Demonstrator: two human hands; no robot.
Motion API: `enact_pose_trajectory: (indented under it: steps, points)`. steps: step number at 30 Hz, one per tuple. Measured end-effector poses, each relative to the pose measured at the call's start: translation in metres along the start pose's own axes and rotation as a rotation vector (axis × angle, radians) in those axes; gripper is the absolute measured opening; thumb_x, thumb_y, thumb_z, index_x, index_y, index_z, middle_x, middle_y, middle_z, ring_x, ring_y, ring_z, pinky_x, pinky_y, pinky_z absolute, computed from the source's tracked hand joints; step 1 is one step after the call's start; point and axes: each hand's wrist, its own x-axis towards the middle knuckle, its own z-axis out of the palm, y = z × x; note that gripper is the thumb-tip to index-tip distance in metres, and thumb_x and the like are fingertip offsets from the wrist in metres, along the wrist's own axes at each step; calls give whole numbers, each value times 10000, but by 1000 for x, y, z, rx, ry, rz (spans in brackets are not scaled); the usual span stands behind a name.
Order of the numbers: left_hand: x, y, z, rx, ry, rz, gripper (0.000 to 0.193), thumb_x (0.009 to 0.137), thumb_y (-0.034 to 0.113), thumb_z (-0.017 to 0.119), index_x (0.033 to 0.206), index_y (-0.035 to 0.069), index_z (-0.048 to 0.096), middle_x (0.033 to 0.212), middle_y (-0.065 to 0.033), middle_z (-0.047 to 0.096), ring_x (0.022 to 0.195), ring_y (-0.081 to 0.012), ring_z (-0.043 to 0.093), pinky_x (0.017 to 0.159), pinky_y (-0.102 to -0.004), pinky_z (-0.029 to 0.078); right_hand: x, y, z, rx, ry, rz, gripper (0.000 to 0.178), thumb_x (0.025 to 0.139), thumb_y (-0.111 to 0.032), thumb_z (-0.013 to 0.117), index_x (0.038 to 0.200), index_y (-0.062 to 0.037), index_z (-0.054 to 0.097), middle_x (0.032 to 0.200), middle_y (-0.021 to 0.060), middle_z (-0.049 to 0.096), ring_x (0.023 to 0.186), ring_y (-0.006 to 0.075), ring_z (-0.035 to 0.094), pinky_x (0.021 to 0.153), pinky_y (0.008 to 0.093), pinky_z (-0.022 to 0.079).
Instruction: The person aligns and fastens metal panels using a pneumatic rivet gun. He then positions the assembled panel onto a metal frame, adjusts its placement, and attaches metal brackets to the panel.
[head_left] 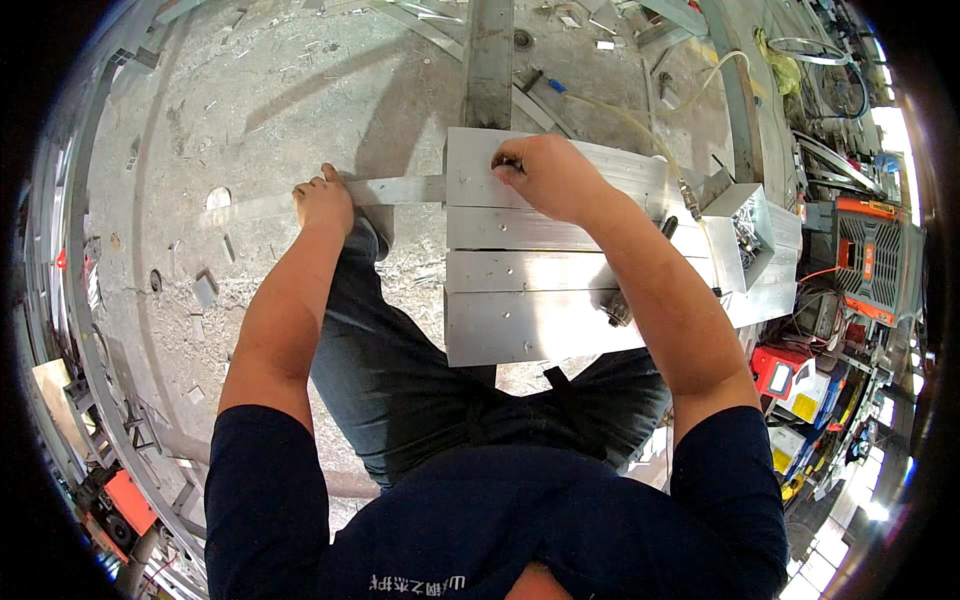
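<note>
My left hand (325,205) is wrapped over a long flat metal bar (400,189) that sticks out leftward from the aluminium boards. My right hand (545,178) is over the farthest aluminium board (475,160), its fingers pinched together. Whatever sits between those fingertips is too small and dark to make out. Several aluminium boards (500,335) lie side by side in front of me, with small holes or fasteners near their left ends. Under my right forearm a dark metal tool (617,308) rests on the boards, mostly hidden by the arm.
An open metal box (750,235) of small shiny fasteners stands on the boards' right end. A pale air hose (640,125) with a fitting runs past it. A steel beam (489,70) reaches away beyond the boards. Metal scraps litter the concrete floor (280,100); an orange-and-grey machine (868,260) stands right.
</note>
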Motion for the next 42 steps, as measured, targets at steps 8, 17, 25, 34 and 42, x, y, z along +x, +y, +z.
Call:
enact_pose_trajectory:
  steps: [8,17,25,34,42]
  points:
    - [0,1,2,-4,28,0,647,938,185,547,1481,-37,276,1308,-272,564,1230,-442,539,1070,-476,399,-3,6,15,19,34,63,218,926,-223,629,993,-29,704,924,191,685,879,386,641,789,448,503]
    - [10,-10,11,13,44,36,633,929,177,559,1463,-49,307,1200,-225,631,1129,-388,622,985,-449,475,-21,19,50,-59,259,-126,153,898,-173,611,988,-89,703,1020,91,665,1000,325,628,846,436,526]
    - [7,0,-4,34,-83,38,719,917,171,577,1510,-52,237,1332,-222,563,1230,-354,567,1048,-446,426,-25,21,52,-23,332,-117,237,865,-178,676,1081,-82,683,1009,110,662,1011,325,634,861,417,522]
    - [14,-16,7,91,-84,44,785,909,167,592,1534,-56,170,1332,-234,550,1194,-380,570,1060,-449,423,-120,59,-106,20,601,244,264,878,-240,705,1032,-25,693,887,169,693,813,327,678,754,398,541]
    - [9,4,5,18,-63,50,852,859,162,653,1517,-57,158,1296,-237,554,1159,-399,584,1019,-454,460,-236,265,-151,-328,464,934,291,855,-300,648,988,-59,743,965,186,723,927,380,688,850,454,546]
